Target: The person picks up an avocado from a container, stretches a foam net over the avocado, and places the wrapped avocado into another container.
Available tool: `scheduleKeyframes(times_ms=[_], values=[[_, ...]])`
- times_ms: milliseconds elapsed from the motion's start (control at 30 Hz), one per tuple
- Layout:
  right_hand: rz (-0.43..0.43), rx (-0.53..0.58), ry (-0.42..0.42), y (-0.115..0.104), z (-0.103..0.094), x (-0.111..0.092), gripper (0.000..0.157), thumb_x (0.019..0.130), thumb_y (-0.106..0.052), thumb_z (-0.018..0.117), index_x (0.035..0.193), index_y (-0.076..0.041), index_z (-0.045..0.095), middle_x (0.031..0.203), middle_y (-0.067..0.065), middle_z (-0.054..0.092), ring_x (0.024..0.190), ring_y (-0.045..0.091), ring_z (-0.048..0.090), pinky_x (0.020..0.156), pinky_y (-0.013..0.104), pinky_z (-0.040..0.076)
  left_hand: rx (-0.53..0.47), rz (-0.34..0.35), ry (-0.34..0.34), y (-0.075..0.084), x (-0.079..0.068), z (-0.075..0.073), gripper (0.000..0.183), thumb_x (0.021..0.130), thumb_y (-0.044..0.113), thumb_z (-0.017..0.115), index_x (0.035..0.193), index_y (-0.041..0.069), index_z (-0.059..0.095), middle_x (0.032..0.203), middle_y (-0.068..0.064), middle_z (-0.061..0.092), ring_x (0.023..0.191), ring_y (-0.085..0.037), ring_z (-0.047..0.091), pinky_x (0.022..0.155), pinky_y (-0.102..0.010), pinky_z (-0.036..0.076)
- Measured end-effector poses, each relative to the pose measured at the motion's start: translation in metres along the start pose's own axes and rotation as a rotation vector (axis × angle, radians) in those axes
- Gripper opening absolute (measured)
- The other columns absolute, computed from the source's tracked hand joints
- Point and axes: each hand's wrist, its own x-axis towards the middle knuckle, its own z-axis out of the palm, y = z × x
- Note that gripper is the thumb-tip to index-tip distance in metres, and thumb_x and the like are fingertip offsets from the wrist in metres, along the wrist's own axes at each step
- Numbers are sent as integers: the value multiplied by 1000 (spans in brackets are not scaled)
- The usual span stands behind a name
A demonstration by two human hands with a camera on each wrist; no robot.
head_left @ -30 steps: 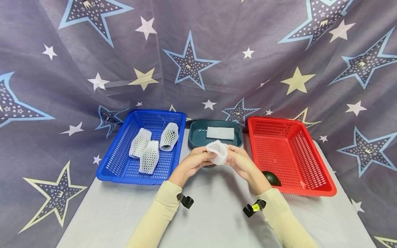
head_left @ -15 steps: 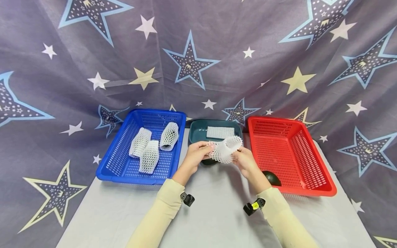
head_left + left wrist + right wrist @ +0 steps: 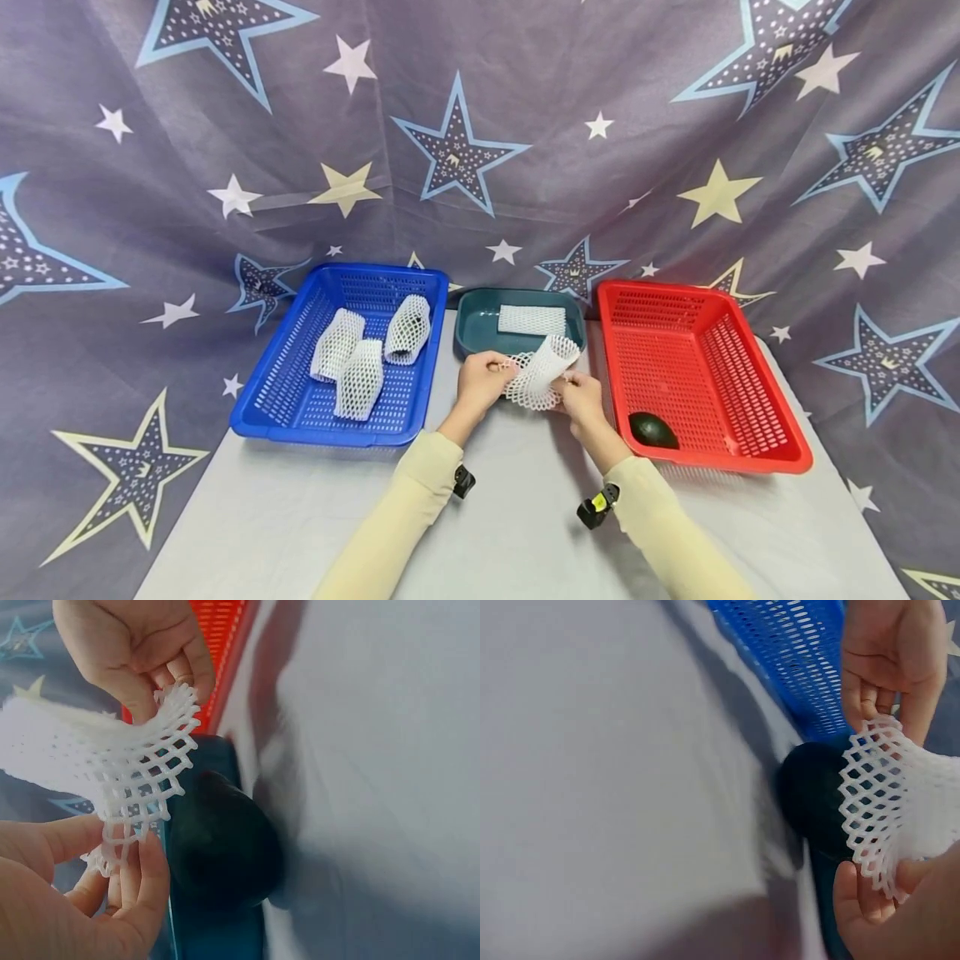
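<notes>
Just below the centre of the head view, pinches the flared rim of a white foam-mesh sleeve (image 3: pixel 547 367) with left grip (image 3: pixel 480 385) and right grip (image 3: pixel 585 402), both curled on opposite edges. At the middle of the left wrist view, has a dark green, pear-shaped fruit (image 3: pixel 225 844) right of the sleeve, overlapping a teal plastic tray (image 3: pixel 217 934).

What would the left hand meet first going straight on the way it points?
The left hand would meet the white net sleeve it pinches; beyond, possibly the right hand, though depth is unclear.
</notes>
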Motion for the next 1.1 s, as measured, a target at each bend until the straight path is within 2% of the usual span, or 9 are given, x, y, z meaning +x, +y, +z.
scheduleKeyframes(times_ms=[167, 233, 400, 600, 733, 900, 1100], values=[[30, 2, 31, 6, 10, 4, 12, 93, 4, 59, 82, 2, 59, 73, 1, 56, 61, 10, 56, 54, 24, 51, 86, 4, 43, -2, 3, 2, 11, 82, 11, 80, 89, 3, 79, 65, 2, 63, 60, -9, 51, 59, -24, 43], [50, 6, 26, 7, 12, 6, 10, 96, 0, 59, 86, 2, 59, 74, 0, 57, 63, 10, 56, 56, 23, 50, 119, -4, 59, -3, 4, 3, 12, 82, 14, 81, 89, 4, 80, 68, -2, 68, 62, -10, 54, 61, -26, 47], [107, 39, -9, 10, 16, 11, 11, 102, -7, 56, 100, 3, 59, 81, -3, 60, 76, 8, 61, 72, 24, 57, 177, -34, 99, -7, 9, 7, 11, 84, 16, 80, 88, 6, 81, 76, -6, 75, 68, -16, 62, 67, -31, 52], [139, 91, -16, 13, 18, 13, 9, 102, -6, 55, 105, 2, 58, 80, -3, 60, 75, 7, 60, 68, 23, 57, 182, -31, 126, -12, 10, 6, 9, 86, 12, 76, 86, 4, 81, 77, -8, 75, 71, -20, 65, 68, -32, 53], [147, 124, -16, 14, 20, 12, 7, 101, -2, 55, 102, 2, 60, 76, -3, 61, 72, 7, 60, 65, 21, 56, 182, -62, 143, -17, 10, 4, 11, 89, 15, 75, 88, 6, 81, 81, -9, 76, 75, -23, 67, 70, -33, 54], [186, 191, -29, 15, 23, 8, 7, 101, 2, 54, 101, 3, 61, 76, -3, 62, 72, 6, 61, 68, 21, 58, 168, -87, 175, -22, 9, 2, 12, 89, 18, 75, 87, 8, 81, 80, -8, 76, 74, -24, 67, 70, -34, 54], [236, 282, -96, 16, 28, 6, 29, 101, 4, 51, 127, 16, 55, 84, 0, 64, 78, 7, 62, 74, 21, 57, 119, -94, 233, -28, 7, 0, 10, 88, 15, 76, 87, 7, 80, 82, -10, 76, 80, -27, 68, 75, -39, 55]])
